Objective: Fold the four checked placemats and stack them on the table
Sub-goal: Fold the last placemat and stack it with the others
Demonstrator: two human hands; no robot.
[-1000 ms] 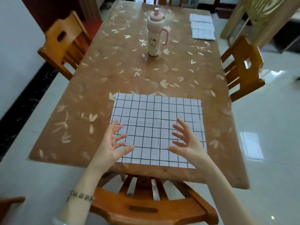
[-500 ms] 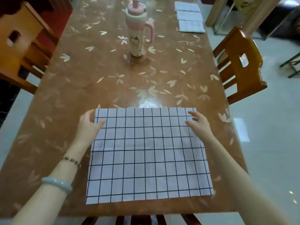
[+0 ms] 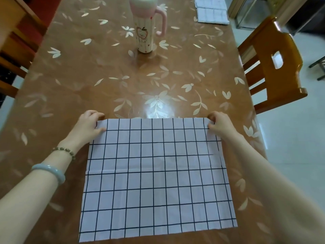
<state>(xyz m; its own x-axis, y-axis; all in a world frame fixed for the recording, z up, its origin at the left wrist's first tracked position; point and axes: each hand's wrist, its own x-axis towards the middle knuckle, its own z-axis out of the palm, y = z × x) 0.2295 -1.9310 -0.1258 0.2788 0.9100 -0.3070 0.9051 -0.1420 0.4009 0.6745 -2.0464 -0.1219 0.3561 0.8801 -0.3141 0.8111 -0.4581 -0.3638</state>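
Hands pinch the checked placemat (image 3: 156, 175) at its far corners, left hand (image 3: 88, 126) at 10 o'clock, right hand (image 3: 220, 125) at 2. Gripping both corners probably sets up folding that edge toward 6 o'clock on the worktop (image 3: 105, 76).

Both arms stretch forward; left hand (image 3: 88, 125) and right hand (image 3: 220, 125) pinch far corners of the placemat (image 3: 154, 173).

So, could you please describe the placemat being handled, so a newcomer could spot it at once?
On the brown leaf-patterned table, look at the near edge. The checked placemat there lies spread flat, left hand and right hand gripping its far corners; the folded placemats at the far right corner are untouched.
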